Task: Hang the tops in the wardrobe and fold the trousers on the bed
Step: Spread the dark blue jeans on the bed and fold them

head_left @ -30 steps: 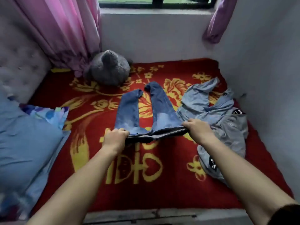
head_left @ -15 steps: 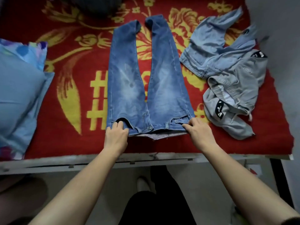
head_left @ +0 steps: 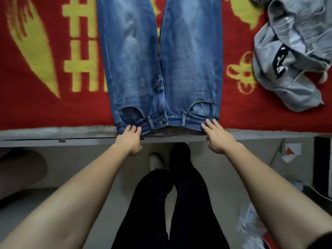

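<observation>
Blue jeans (head_left: 179, 69) lie flat and face up on the red and yellow blanket (head_left: 45, 108), legs pointing away from me, the waistband overhanging the bed's front edge. My left hand (head_left: 129, 141) grips the waistband's left corner, fingers on top. My right hand (head_left: 217, 139) holds the right corner, fingers stretched over the denim and thumb below. A crumpled grey top (head_left: 291, 56) with a black and white patch lies on the blanket to the right, apart from the jeans. The leg ends are out of frame.
The bed's grey front rail (head_left: 53, 133) runs across the view just under my hands. My own legs in dark trousers (head_left: 179, 194) stand on the pale floor close to it. Plastic litter (head_left: 251, 218) lies on the floor at right.
I have pulled the jeans toward me until the waistband reaches the bed's edge, and they now lie spread flat. My view has tipped down from the window to the bed edge and floor.
</observation>
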`<state>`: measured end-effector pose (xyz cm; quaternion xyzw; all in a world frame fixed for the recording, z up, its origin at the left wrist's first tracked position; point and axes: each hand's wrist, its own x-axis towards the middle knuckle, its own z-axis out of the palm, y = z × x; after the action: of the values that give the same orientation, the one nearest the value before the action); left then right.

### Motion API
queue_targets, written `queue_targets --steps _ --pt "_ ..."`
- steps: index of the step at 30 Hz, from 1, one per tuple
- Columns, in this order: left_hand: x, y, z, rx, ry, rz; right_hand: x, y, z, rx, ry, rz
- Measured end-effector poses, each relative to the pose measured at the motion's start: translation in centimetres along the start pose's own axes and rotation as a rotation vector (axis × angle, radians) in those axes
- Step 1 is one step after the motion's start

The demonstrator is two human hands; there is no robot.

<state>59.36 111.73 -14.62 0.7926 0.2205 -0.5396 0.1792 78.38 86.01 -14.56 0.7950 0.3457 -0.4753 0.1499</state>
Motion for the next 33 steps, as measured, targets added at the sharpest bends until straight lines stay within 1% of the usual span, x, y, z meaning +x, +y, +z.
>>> queue_targets --steps 1,2,3,6,7,8,10,12,14,16,20,22,23,24,26,28,29,31,32,33 --pt "-0.4 -0.1 -0.2 0.014 -0.016 -0.002 -0.3 0.2 -0.6 0.027 -0.003 -0.013" --pt "-0.9 -0.1 -0.4 0.045 0.002 -0.003 -0.6 0.5 -1.3 0.061 0.016 -0.017" --pt "-1.3 0.1 -0.7 0.083 0.071 0.003 -0.9 0.8 -2.0 0.105 0.064 -0.010" --pt "-1.6 1.2 -1.4 0.127 0.470 0.082 -1.2 1.7 -3.3 0.181 0.282 0.025" --pt "-1.3 2.0 -1.6 0.116 0.581 0.132 -1.1 2.0 -3.5 0.161 0.347 0.024" --pt "-0.8 2.8 -1.8 0.103 0.655 0.182 -0.9 2.1 -3.3 0.134 0.396 0.014" --pt "0.3 4.5 -2.0 0.107 0.684 0.230 -0.3 2.1 -2.4 0.078 0.431 -0.024" --pt "1.5 6.0 -1.9 0.132 0.639 0.208 0.5 1.9 -1.1 0.002 0.430 -0.062" --pt "2.6 6.9 -1.8 0.128 0.648 0.170 1.3 1.8 0.2 -0.053 0.460 -0.070" --pt "3.3 7.2 -1.8 0.092 0.696 0.166 2.0 1.9 0.7 -0.054 0.550 -0.075" --pt "2.4 6.9 -1.6 0.039 0.830 0.259 2.0 2.6 1.1 -0.056 0.778 -0.155" --pt "1.4 6.6 -0.9 0.062 0.863 0.300 1.5 3.1 1.4 -0.077 0.814 -0.203" --pt "1.2 6.6 -0.7 0.086 0.848 0.318 1.4 3.2 1.4 -0.087 0.778 -0.215" --pt "1.1 6.6 -0.6 0.114 0.804 0.325 1.5 3.2 1.4 -0.098 0.699 -0.213" --pt "1.6 6.9 -1.1 0.159 0.651 0.290 2.0 2.9 0.6 -0.102 0.456 -0.185" --pt "2.8 7.3 -1.8 0.190 0.461 0.226 3.0 2.7 -1.1 -0.059 0.252 -0.170" --pt "3.3 7.5 -2.4 0.199 0.370 0.202 3.6 2.7 -2.1 -0.006 0.158 -0.153" --pt "4.0 8.1 -3.6 0.181 0.257 0.166 4.5 3.1 -4.5 0.160 -0.034 -0.099" --pt "4.3 8.4 -4.1 0.189 0.209 0.145 5.0 3.6 -5.6 0.292 -0.084 -0.063" --pt "4.2 8.9 -4.6 0.209 0.176 0.122 5.4 4.2 -6.6 0.436 -0.073 -0.024"
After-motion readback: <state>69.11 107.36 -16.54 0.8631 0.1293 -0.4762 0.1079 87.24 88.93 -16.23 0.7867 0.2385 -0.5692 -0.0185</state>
